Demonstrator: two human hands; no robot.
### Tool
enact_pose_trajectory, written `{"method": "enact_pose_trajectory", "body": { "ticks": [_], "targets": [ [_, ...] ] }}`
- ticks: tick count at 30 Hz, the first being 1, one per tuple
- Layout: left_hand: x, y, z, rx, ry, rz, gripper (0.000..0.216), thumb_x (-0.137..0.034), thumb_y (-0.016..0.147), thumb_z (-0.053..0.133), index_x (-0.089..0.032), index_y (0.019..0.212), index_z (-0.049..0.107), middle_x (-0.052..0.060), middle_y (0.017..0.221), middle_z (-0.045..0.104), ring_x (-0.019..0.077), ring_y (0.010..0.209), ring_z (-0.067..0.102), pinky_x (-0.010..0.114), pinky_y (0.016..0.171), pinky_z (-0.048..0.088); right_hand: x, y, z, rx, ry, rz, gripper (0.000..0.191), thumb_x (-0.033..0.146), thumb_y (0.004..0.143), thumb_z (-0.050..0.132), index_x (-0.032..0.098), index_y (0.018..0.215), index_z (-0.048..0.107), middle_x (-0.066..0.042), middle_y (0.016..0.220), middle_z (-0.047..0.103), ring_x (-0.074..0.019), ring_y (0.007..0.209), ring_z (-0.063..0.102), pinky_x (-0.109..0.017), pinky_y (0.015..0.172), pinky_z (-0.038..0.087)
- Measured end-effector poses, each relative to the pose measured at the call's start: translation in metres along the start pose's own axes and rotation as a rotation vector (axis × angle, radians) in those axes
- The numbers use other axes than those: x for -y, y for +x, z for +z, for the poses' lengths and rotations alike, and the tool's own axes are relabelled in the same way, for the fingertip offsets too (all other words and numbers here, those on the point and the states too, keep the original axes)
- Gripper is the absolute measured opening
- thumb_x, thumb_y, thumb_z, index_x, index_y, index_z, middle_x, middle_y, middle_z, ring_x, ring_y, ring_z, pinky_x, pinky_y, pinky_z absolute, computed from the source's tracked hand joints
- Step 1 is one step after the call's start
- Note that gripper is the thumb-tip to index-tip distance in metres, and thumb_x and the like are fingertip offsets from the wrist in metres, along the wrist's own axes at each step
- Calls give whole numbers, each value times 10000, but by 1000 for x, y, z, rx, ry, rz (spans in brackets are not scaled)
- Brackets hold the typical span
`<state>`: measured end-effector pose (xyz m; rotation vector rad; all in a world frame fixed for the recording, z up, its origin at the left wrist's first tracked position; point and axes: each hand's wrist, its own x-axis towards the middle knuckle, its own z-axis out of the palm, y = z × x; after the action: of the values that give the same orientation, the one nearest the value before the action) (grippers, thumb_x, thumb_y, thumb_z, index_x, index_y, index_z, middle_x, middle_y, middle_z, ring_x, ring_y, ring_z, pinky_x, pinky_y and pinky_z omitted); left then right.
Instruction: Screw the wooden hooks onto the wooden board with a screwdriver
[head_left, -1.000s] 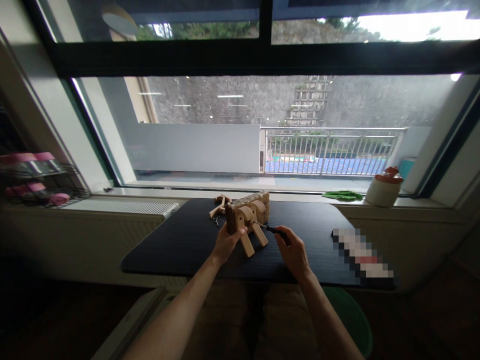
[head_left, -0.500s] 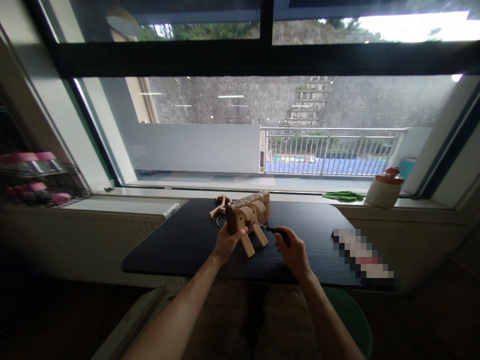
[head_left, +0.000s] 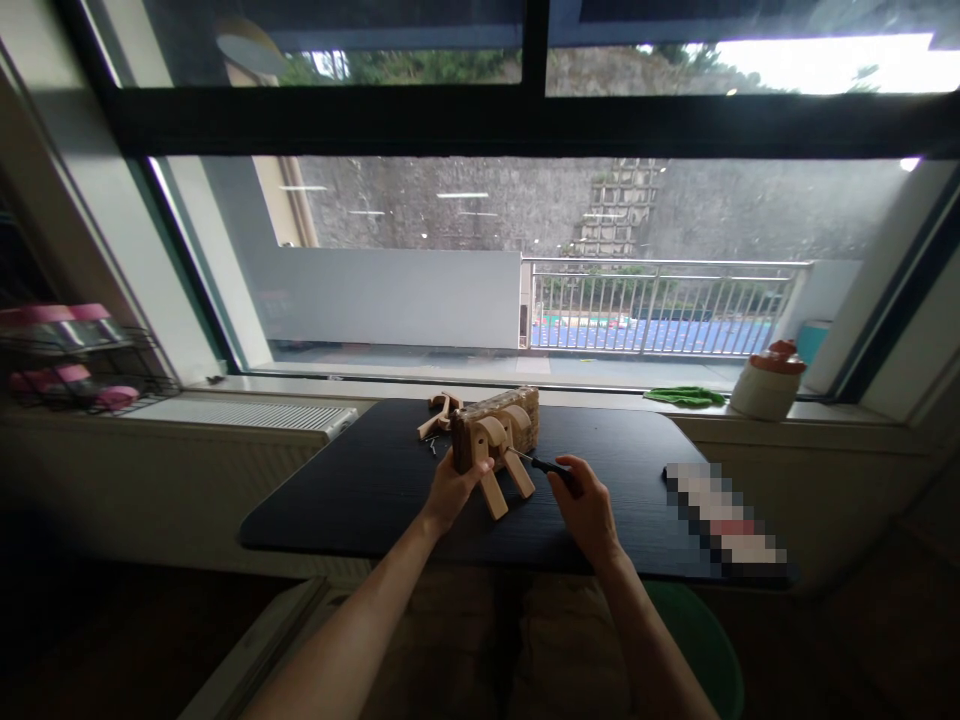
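Observation:
My left hand [head_left: 452, 487] grips the near left end of a woven box [head_left: 526, 408] with curved wooden legs on its side, its thumb pressed near one wooden leg [head_left: 493, 496]. In my right hand [head_left: 585, 500] is a screwdriver [head_left: 553, 467] with a dark handle; its thin shaft reaches to the second wooden leg [head_left: 519, 475]. Whether the tip sits in a screw is too small to tell. Behind the box, loose wooden pieces [head_left: 444, 410] lie on the table, with several small screws [head_left: 433, 447] close by.
The dark table [head_left: 337, 490] stands against the window sill. A blurred-out flat object [head_left: 724, 520] lies at its right edge. On the sill are a green cloth [head_left: 686, 397] and a white jar [head_left: 765, 388] with an orange top. A radiator [head_left: 247, 420] is at left, a green stool [head_left: 694, 640] below.
Both hands keep their grip on the woven box and the screwdriver. The fingers of my right hand have shifted slightly on the handle; the view has tilted a little.

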<state>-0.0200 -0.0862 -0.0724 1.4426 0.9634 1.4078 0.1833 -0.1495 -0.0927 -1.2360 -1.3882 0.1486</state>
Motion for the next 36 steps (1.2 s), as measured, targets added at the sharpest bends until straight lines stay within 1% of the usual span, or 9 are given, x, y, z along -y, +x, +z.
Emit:
{"method": "enact_pose_trajectory", "body": {
  "ticks": [5,10,14,17,22,26,29,32,36],
  "targets": [
    [-1,0,-1,-13,37,11,400,-360,623,693,-166,964,618,56,959,663,235,891,601,335,781,457,1,0,1,14,52,-14,221,310,800,520,179,966,581,3,662,582,-100,524,488,-220,533,442],
    [0,1,0,-17,26,-9,446,-364,604,706,-175,995,606,47,980,665,225,880,609,335,783,463,1,-1,1,18,89,-11,232,275,802,508,183,1004,575,-6,705,594,-107,565,514,-237,582,461],
    [-1,2,0,-24,26,-18,456,-361,593,716,-168,991,608,49,948,671,239,893,611,346,792,460,-2,-1,2,19,115,-1,248,276,815,495,190,1042,545,9,678,574,-102,543,508,-232,558,459],
    [0,2,-1,-7,31,-7,446,-360,606,707,-169,998,613,55,973,666,243,904,609,343,791,460,-3,-1,3,38,143,1,239,271,823,489,191,1045,530,16,657,563,-103,543,520,-231,552,468],
    [0,1,-2,-3,64,6,412,-354,639,684,-166,998,608,57,957,661,242,918,598,347,804,455,-3,-3,2,89,190,8,272,259,838,475,195,1097,525,-13,759,617,-105,575,557,-243,582,498],
    [0,1,-1,-8,77,-5,404,-363,645,683,-161,988,612,64,958,664,250,916,600,355,797,455,-1,-4,0,116,204,10,282,256,857,446,189,1119,522,-22,770,631,-108,576,572,-253,589,510],
    [-1,1,-1,-11,80,-1,397,-367,646,683,-166,981,618,62,970,667,249,921,599,348,797,454,-1,-3,-1,103,190,9,286,272,860,446,192,1122,528,-28,789,632,-119,607,578,-259,592,511],
    [-2,1,0,-14,74,3,411,-369,635,688,-171,988,621,58,995,666,247,931,598,341,800,452,-1,-2,0,75,160,7,286,285,853,460,198,1111,550,-40,838,636,-131,659,583,-276,638,509],
    [0,2,-1,-7,70,-1,432,-372,634,686,-157,1002,615,66,1005,661,247,921,602,343,801,453,-1,0,-1,57,125,6,284,300,843,479,207,1093,574,-38,856,637,-130,672,576,-277,669,496]
  ]
}}
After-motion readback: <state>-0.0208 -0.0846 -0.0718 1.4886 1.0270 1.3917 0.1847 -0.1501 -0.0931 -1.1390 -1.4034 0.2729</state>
